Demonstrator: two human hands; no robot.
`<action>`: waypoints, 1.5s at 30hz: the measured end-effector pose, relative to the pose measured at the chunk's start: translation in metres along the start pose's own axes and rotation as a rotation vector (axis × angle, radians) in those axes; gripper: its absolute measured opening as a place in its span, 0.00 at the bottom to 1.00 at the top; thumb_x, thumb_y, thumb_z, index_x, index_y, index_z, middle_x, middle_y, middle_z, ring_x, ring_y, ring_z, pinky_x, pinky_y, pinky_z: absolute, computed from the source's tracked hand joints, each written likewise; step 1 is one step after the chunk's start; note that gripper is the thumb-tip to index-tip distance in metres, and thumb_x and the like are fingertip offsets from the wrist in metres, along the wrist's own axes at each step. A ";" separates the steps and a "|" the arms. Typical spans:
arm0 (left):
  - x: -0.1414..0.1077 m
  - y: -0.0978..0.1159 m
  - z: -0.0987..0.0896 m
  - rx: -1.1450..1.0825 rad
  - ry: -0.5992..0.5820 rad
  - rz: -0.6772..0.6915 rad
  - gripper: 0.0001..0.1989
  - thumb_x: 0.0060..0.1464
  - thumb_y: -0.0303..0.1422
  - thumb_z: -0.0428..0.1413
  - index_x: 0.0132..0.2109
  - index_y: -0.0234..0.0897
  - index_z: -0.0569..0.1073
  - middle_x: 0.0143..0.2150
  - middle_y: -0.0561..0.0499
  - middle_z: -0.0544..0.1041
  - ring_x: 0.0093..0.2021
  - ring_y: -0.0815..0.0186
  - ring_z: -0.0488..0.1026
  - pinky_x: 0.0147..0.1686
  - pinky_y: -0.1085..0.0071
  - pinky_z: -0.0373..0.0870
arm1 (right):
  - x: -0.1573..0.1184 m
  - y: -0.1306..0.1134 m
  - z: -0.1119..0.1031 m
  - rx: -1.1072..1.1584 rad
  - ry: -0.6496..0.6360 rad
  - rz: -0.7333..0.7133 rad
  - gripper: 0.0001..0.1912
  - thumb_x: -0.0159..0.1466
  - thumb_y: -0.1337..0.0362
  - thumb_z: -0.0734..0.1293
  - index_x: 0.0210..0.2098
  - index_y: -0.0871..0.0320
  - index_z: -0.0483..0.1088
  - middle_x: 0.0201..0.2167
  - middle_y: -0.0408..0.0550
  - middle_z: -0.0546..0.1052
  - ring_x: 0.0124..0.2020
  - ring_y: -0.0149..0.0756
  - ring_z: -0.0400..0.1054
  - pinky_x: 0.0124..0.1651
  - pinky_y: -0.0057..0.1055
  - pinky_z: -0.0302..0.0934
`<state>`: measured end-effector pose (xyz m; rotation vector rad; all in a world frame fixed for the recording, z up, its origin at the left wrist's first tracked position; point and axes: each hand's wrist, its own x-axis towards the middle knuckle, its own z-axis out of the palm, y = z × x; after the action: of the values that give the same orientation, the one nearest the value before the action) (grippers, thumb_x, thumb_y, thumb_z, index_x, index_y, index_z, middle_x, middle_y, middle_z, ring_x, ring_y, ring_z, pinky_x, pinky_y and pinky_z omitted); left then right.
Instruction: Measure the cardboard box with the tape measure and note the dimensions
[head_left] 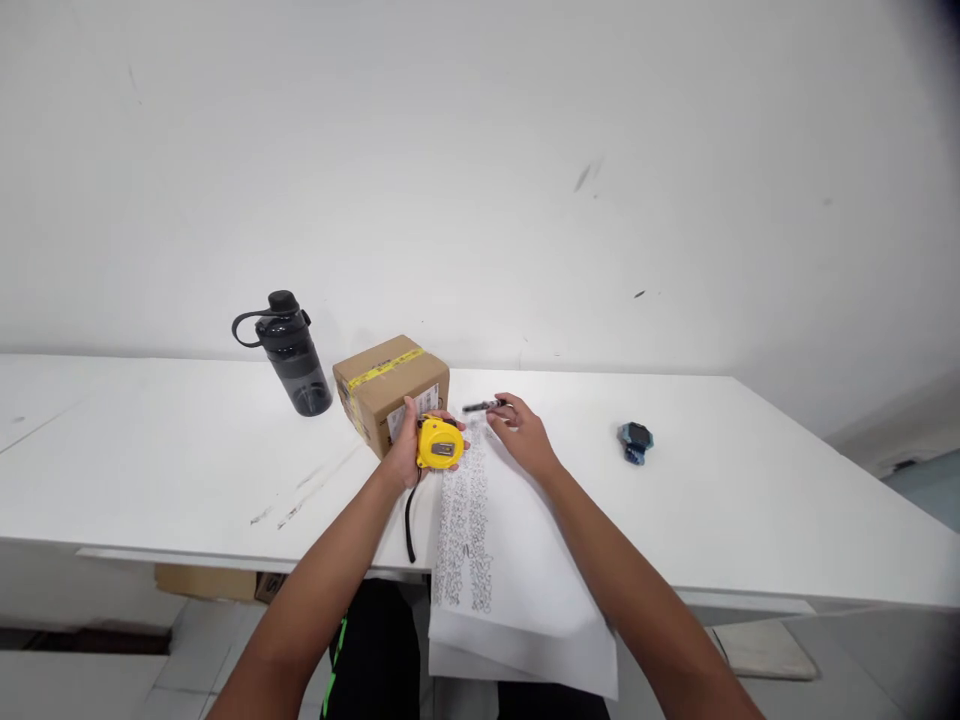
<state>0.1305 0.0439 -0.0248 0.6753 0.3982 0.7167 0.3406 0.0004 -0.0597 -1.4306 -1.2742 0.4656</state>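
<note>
My left hand (407,448) is closed around a yellow tape measure (441,443), whose black wrist strap (409,525) dangles onto the table. Just behind that hand sits a cardboard box (394,385) with yellow tape across its top and a white label on its front. Between the fingers of my right hand (523,430) is a dark pen (484,406), held roughly level and pointing left. Beneath both hands lies a large white sheet of paper (536,560), its left strip covered in small dark scribbled marks. The sheet's near end hangs over the table edge.
A dark, see-through water bottle (296,360) with a loop handle stands left of the box. To the right lies a small blue-black watch-like object (635,440). The white table (720,500) backs onto a white wall (480,180). Cardboard (206,581) shows below the table's left side.
</note>
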 end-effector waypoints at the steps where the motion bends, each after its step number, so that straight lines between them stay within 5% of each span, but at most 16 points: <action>1: 0.001 -0.001 -0.002 0.011 -0.008 -0.005 0.35 0.55 0.62 0.45 0.47 0.34 0.74 0.37 0.41 0.80 0.35 0.57 0.80 0.26 0.65 0.77 | -0.001 0.000 0.001 -0.033 0.035 0.001 0.24 0.59 0.49 0.66 0.50 0.56 0.69 0.33 0.48 0.79 0.35 0.37 0.70 0.41 0.34 0.62; 3: 0.003 -0.001 -0.006 0.035 -0.007 -0.010 0.35 0.55 0.62 0.45 0.47 0.34 0.74 0.38 0.40 0.80 0.35 0.57 0.80 0.26 0.66 0.77 | -0.003 -0.002 0.003 -0.105 0.069 -0.019 0.19 0.58 0.47 0.67 0.38 0.56 0.71 0.23 0.42 0.73 0.27 0.34 0.65 0.35 0.32 0.59; 6: 0.003 0.003 -0.008 0.050 0.001 -0.010 0.37 0.55 0.63 0.44 0.47 0.34 0.75 0.40 0.39 0.79 0.36 0.56 0.80 0.25 0.66 0.76 | -0.005 -0.003 0.002 -0.108 0.019 -0.023 0.22 0.62 0.44 0.63 0.28 0.56 0.71 0.21 0.42 0.69 0.26 0.32 0.62 0.33 0.30 0.56; 11: -0.001 0.012 -0.006 -0.017 0.031 -0.026 0.31 0.58 0.56 0.46 0.51 0.34 0.73 0.47 0.37 0.78 0.42 0.53 0.78 0.32 0.59 0.78 | 0.003 0.004 0.003 0.051 -0.088 0.147 0.26 0.64 0.42 0.57 0.39 0.56 0.74 0.27 0.44 0.74 0.28 0.33 0.64 0.35 0.31 0.58; 15: -0.002 0.015 -0.007 -0.053 0.047 -0.044 0.23 0.57 0.47 0.48 0.50 0.34 0.72 0.49 0.38 0.77 0.47 0.51 0.77 0.41 0.50 0.76 | 0.008 0.010 0.003 0.088 -0.008 0.240 0.28 0.62 0.41 0.59 0.25 0.58 0.72 0.18 0.44 0.69 0.24 0.34 0.62 0.32 0.31 0.57; 19: 0.000 0.015 -0.008 -0.050 0.060 -0.052 0.22 0.56 0.44 0.49 0.49 0.34 0.72 0.47 0.38 0.78 0.49 0.50 0.76 0.45 0.48 0.75 | 0.006 0.012 0.002 -0.017 -0.056 0.213 0.22 0.60 0.47 0.63 0.22 0.58 0.72 0.18 0.44 0.69 0.25 0.33 0.61 0.31 0.30 0.54; 28: 0.006 0.015 -0.009 -0.083 0.106 0.057 0.23 0.57 0.50 0.49 0.42 0.33 0.74 0.37 0.42 0.78 0.34 0.58 0.77 0.25 0.65 0.74 | 0.003 0.013 0.005 -0.071 -0.048 0.192 0.21 0.59 0.47 0.62 0.21 0.57 0.71 0.17 0.45 0.68 0.25 0.35 0.61 0.29 0.31 0.53; 40: 0.006 0.015 -0.003 -0.011 0.191 0.145 0.26 0.61 0.51 0.45 0.40 0.32 0.75 0.36 0.43 0.78 0.34 0.59 0.79 0.24 0.66 0.76 | 0.001 0.010 0.004 -0.069 -0.108 0.186 0.20 0.60 0.49 0.62 0.20 0.56 0.70 0.16 0.42 0.66 0.23 0.33 0.58 0.29 0.31 0.52; 45: 0.005 0.014 0.000 -0.008 0.206 0.165 0.26 0.61 0.51 0.46 0.41 0.31 0.75 0.36 0.43 0.79 0.32 0.60 0.78 0.24 0.66 0.76 | 0.000 0.009 0.005 -0.097 -0.005 0.202 0.20 0.60 0.49 0.61 0.20 0.56 0.68 0.17 0.43 0.68 0.24 0.34 0.60 0.30 0.31 0.53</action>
<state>0.1278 0.0553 -0.0162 0.6334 0.5322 0.9490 0.3408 0.0045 -0.0687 -1.6498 -1.1749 0.5481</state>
